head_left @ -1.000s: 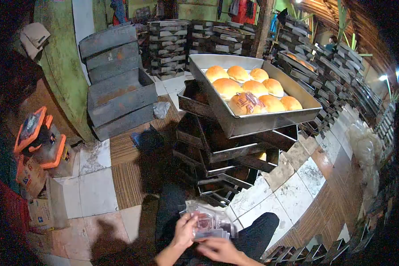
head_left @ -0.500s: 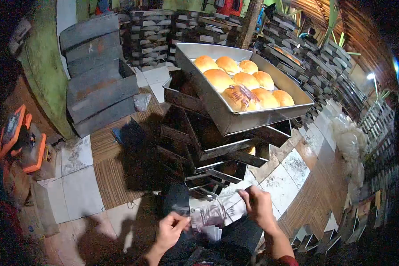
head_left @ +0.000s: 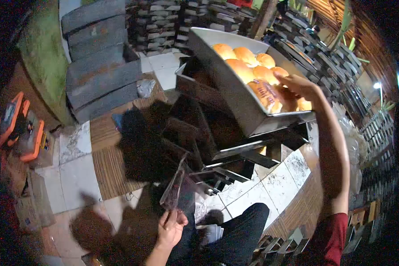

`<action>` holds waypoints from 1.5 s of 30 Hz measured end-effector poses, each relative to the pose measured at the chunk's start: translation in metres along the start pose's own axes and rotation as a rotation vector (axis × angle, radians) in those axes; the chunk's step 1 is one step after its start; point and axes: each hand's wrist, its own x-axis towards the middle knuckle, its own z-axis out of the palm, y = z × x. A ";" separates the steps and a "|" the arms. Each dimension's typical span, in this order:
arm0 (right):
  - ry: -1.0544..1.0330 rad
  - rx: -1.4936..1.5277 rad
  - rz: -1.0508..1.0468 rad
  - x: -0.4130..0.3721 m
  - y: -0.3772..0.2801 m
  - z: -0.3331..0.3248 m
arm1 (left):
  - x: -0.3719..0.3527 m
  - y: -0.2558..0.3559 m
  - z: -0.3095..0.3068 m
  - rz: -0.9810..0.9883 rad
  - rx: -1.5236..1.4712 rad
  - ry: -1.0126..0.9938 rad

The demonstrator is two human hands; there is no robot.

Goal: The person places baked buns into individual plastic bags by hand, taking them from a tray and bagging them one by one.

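Note:
My left hand (head_left: 172,228) pinches the lower end of a clear plastic bag (head_left: 180,188), which stands up from the fingers. My right hand (head_left: 299,86) is over the right side of a metal baking tray (head_left: 232,93), its fingers stretched out and apart above the buns. Whether they touch a bun is hard to tell. Several golden bread buns (head_left: 244,55) fill the tray. One bun near the front corner is in a clear printed wrapper (head_left: 262,91). A small stack of white packets (head_left: 212,232) rests by my lap.
More dark trays (head_left: 195,88) are stacked crosswise under the bun tray. Grey trays (head_left: 97,66) stand at the left, near an orange-rimmed toolbox (head_left: 31,139). Stacks of tins (head_left: 153,26) line the back, and clear plastic bags (head_left: 352,137) hang at the right.
My right hand has let go of the plastic and moved up and right, over the buns. My left hand keeps the bag, which now stands upright. The view has shifted.

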 end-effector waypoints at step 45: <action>0.278 0.414 -1.053 -0.299 0.069 0.335 | -0.019 0.015 0.087 -0.148 0.388 -0.055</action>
